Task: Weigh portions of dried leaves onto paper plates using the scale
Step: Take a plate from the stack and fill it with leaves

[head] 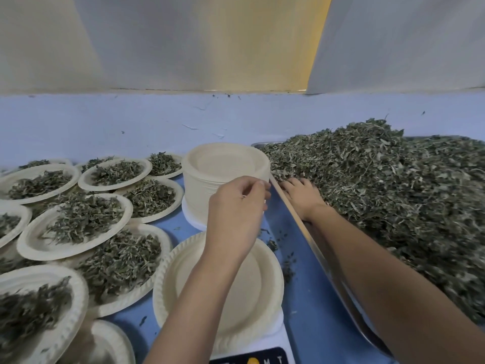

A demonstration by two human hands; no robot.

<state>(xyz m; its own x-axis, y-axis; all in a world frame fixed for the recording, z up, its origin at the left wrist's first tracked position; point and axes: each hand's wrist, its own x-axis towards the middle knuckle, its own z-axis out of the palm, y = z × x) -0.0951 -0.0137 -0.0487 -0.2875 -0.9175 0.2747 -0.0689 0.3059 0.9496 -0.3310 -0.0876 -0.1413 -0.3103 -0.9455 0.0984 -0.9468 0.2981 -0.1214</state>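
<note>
An empty paper plate (252, 290) sits on the white scale (284, 340) at the bottom centre. Behind it stands a tall stack of paper plates (223, 166). My left hand (236, 208) hovers over the empty plate, its curled fingertips pinching at the stack's right rim. My right hand (301, 195) lies palm down on the big heap of dried leaves (393, 190), with its fingertips sunk among the leaves. The heap fills a metal tray (319, 254) on the right.
Several paper plates filled with dried leaves (84, 219) cover the blue table (301, 298) on the left, some overlapping. Loose leaf bits lie between the scale and the tray. A pale blue wall runs close behind everything.
</note>
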